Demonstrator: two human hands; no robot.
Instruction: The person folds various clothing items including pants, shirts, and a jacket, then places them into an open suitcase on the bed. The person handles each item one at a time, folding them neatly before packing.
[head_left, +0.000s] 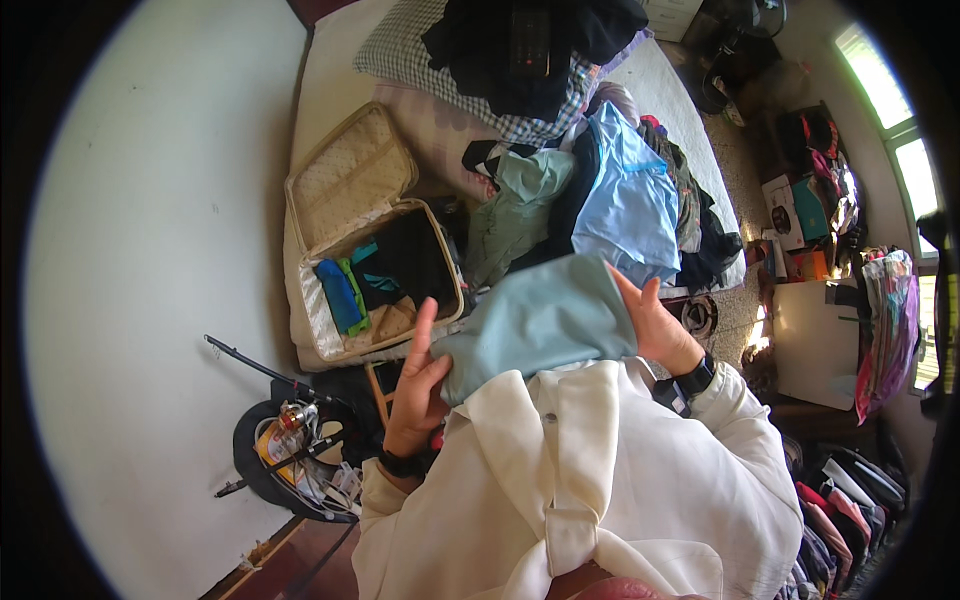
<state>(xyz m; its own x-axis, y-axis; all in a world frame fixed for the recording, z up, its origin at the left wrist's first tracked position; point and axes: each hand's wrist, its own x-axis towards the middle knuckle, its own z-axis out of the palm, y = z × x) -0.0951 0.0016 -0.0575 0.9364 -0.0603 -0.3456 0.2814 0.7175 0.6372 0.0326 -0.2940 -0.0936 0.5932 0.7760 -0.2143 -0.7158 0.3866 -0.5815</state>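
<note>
A folded grey-blue cloth garment (544, 311) is stretched between my two hands, close in front of my chest. My left hand (420, 379) grips its left end, the index finger pointing up. At the other end, my right hand (654, 319) holds the edge with the thumb raised; some of its fingers are hidden behind the cloth. Beyond my left hand an open suitcase (306, 289) lies on the bed. Inside it are a blue rolled item (339, 296), a green item (358, 300) and dark clothing (412, 259).
On the bed (326, 71) lie a light blue garment (626, 199), a grey-green garment (517, 199), a black garment (495, 52) and a checked pillow (390, 45). A fishing rod (255, 367) crosses a dark round container (251, 450) on the left. Clothes (889, 322) hang by the window.
</note>
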